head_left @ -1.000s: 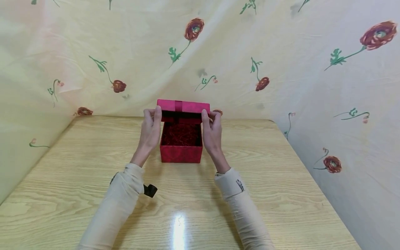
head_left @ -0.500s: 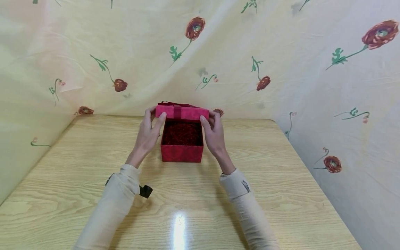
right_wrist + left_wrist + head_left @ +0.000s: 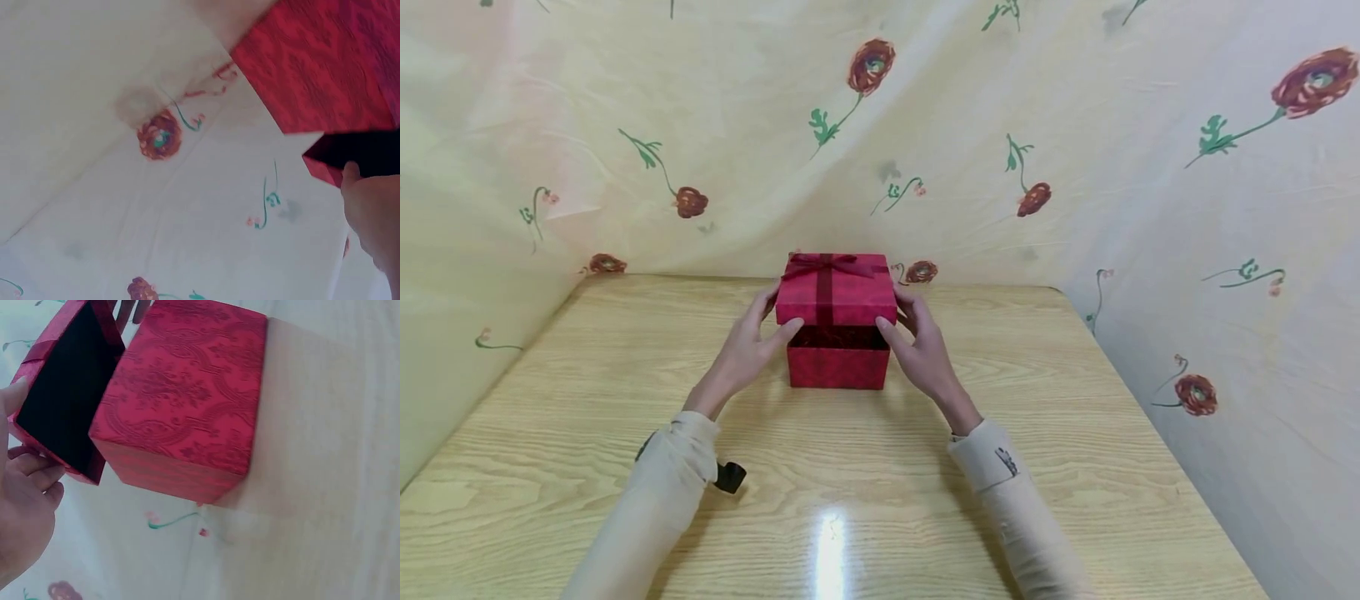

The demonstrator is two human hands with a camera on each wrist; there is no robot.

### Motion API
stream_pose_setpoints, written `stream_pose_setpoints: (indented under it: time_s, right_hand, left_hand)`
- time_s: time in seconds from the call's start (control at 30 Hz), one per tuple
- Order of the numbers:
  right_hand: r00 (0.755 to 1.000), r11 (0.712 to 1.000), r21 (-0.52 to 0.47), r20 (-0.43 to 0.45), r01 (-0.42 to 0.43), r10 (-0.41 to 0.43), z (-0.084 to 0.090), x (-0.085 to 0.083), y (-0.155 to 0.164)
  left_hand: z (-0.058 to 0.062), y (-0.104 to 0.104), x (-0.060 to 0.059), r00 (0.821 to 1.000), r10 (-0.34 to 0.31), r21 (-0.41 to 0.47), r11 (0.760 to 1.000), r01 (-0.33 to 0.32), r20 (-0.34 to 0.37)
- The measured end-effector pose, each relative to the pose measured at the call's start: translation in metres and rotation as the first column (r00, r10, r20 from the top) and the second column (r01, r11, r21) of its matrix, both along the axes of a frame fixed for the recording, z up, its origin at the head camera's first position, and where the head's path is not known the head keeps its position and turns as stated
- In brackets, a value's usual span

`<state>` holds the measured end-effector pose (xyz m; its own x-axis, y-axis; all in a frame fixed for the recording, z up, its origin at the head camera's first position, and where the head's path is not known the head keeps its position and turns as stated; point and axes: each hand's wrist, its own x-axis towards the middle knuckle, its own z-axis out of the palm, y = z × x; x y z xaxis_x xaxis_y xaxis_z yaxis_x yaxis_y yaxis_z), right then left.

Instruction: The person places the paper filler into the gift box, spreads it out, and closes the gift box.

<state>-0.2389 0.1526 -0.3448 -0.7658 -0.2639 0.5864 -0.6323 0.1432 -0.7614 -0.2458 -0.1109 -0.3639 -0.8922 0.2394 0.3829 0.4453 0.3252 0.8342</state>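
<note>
A red box lid (image 3: 865, 293) with a dark red ribbon and bow is held between both hands over a red patterned box (image 3: 838, 368). My left hand (image 3: 741, 354) grips the lid's left side, thumb on its front face; my right hand (image 3: 927, 354) grips the right side the same way. Below the lid's front edge, a dark gap shows a little red shredded filling inside the box. In the left wrist view the lid's dark inside (image 3: 69, 394) faces the box (image 3: 187, 381), tilted to it. The right wrist view shows a finger at the lid's edge (image 3: 322, 169).
The box stands on a light wood table (image 3: 1045, 433) toward its back edge. A flower-printed cloth (image 3: 760, 150) hangs behind and along the sides. A small black piece (image 3: 730, 477) shows beside the left sleeve, above the table.
The lid has swung from upright behind the box to nearly level, moving forward and down over it. Its ribboned top now shows, and both hands have come nearer with it.
</note>
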Motion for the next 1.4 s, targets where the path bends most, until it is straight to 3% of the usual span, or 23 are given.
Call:
stream_pose_setpoints:
  time_s: [0.1,0.27,0.5,0.7,1.0,1.23,1.4]
  right_hand:
    - [1.000,1.000,0.024,-0.023,0.018,-0.018,-0.008,0.001,0.000]
    - [0.998,0.997,0.056,-0.041,0.049,-0.046,-0.016,0.004,0.000]
    - [0.993,0.992,0.100,-0.100,0.075,-0.065,-0.021,0.007,0.000]
    - [0.993,0.990,0.121,-0.094,0.077,-0.065,-0.026,0.009,0.000]
    - [0.995,0.987,0.145,-0.078,0.067,-0.056,-0.031,0.009,0.000]
    - [0.995,0.988,0.133,-0.076,0.081,-0.072,-0.034,0.008,0.001]
    - [0.994,0.989,0.123,-0.081,0.082,-0.073,-0.034,0.009,0.002]
  left_hand:
    - [-0.010,-0.003,-0.003,1.000,-0.001,-0.041,0.999,0.002,0.016]
    - [-0.018,-0.004,-0.003,1.000,-0.001,-0.069,0.998,0.001,0.009]
    - [-0.023,-0.004,-0.005,1.000,-0.018,-0.054,0.998,0.018,0.008]
    - [-0.027,-0.007,-0.004,0.998,-0.022,-0.068,0.997,0.025,0.051]
    - [-0.032,-0.008,-0.005,0.998,-0.022,-0.094,0.995,0.027,0.058]
    - [-0.031,-0.007,-0.006,0.995,-0.025,-0.112,0.993,0.036,0.099]
    - [-0.035,-0.006,-0.009,0.996,-0.042,-0.095,0.994,0.050,0.080]
